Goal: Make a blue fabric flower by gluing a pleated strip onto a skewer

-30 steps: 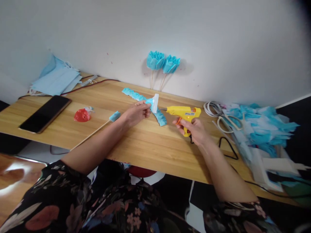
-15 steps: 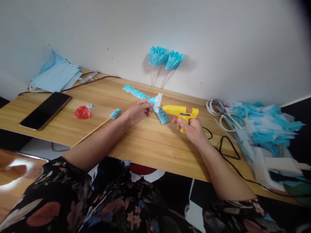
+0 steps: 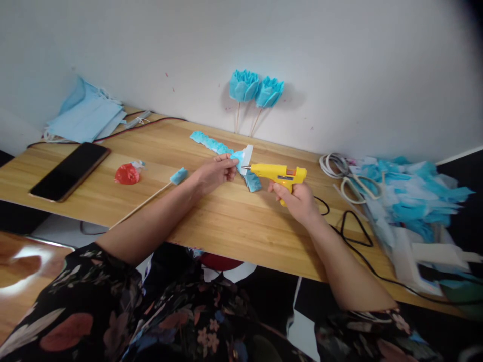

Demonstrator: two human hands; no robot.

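Between the thumb and fingers of my left hand (image 3: 219, 170) is a small blue-and-white fabric piece (image 3: 247, 155), held above the table. My right hand (image 3: 298, 198) is wrapped round the grip of a yellow hot glue gun (image 3: 277, 173). Its metal nozzle points left and meets the white edge of the piece, though I cannot tell whether glue is coming out. Behind and below lies a row of blue fabric pieces (image 3: 211, 144) on the wood. A thin stick with a blue fabric tip (image 3: 178, 175) rests beside my left forearm.
Two blue fabric flowers (image 3: 244, 85) on sticks lean against the wall. At left are a phone (image 3: 70, 172), a red wrapper (image 3: 128, 174) and stacked face masks (image 3: 88, 113). Scissors (image 3: 361, 189), a black cord (image 3: 356, 244) and a heap of blue-white scraps (image 3: 411, 196) occupy the right.
The glue gun has shifted slightly left, its nozzle sliding a little along the white edge of the fabric piece. My left hand stays nearly still.
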